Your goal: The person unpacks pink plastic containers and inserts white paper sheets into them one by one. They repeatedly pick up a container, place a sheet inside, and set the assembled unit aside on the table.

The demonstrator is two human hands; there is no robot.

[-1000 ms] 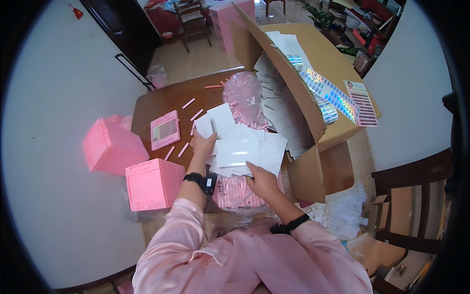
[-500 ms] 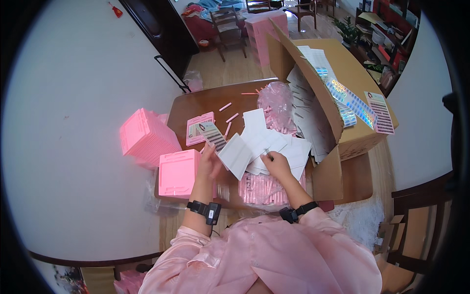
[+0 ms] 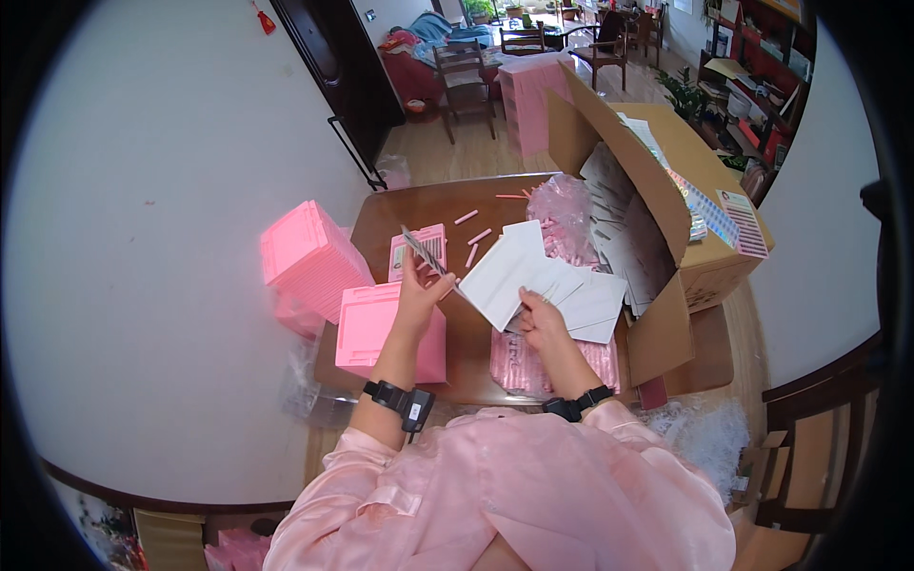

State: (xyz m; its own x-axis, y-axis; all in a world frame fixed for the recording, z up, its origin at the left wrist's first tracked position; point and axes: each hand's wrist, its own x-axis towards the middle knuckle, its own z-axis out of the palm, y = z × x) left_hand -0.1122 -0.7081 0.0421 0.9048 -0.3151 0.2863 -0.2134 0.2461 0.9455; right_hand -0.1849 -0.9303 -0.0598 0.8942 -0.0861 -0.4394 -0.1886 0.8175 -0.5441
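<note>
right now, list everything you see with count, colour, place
white cards: count unclear, white, mid-table
thin card: 1, grey, in left hand
flat case: 1, pink, beyond left hand
case stacks: 2, pink, table's left
loose tubes: at least 3, pink, table's far half
wrapped tubes: 1 bundle, pink, near edge
plastic bag: 1, pinkish, beyond white cards
cardboard box: 1, brown, table's right
shiny strips: count unclear, silver-blue, on box
table: 1, brown, centre
clear wrap: count unclear, whitish, right floor
storage unit: 1, pink, behind table
chairs: several, brown, background
shelf: 1, dark red, back right
door: 1, dark, back left
wristbands: 2, black, wrists
sleeves: 2, pink, bottom
left hand: 1, bare, left
right hand: 1, bare, at white cards
</note>
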